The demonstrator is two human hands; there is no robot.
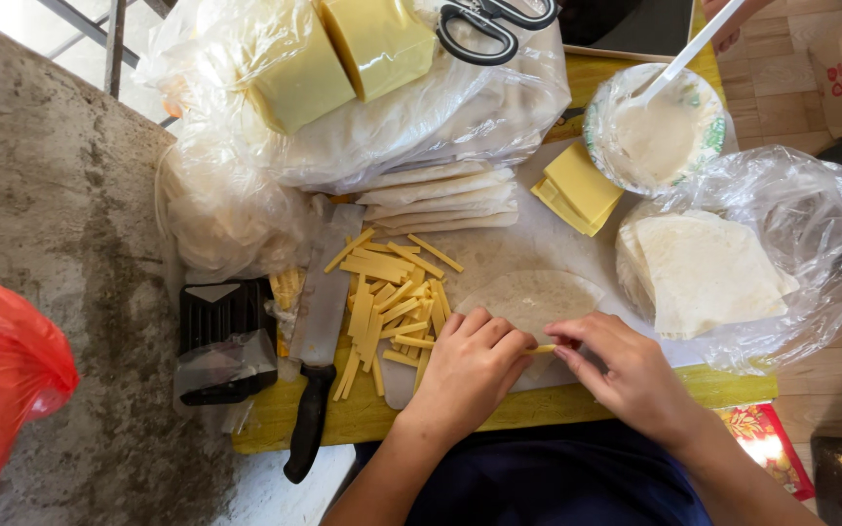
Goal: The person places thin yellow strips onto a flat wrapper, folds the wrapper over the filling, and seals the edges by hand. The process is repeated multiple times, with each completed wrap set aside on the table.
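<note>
Left hand (470, 365) and right hand (626, 375) side by side on a thin pale round wrapper (530, 297), both grips pinched narrow on one yellow cheese stick (542, 349), loose pile of yellow cheese sticks (392, 302) just left, black-handled cleaver (322, 331) beside it, yellow tabletop (382, 414) beneath
</note>
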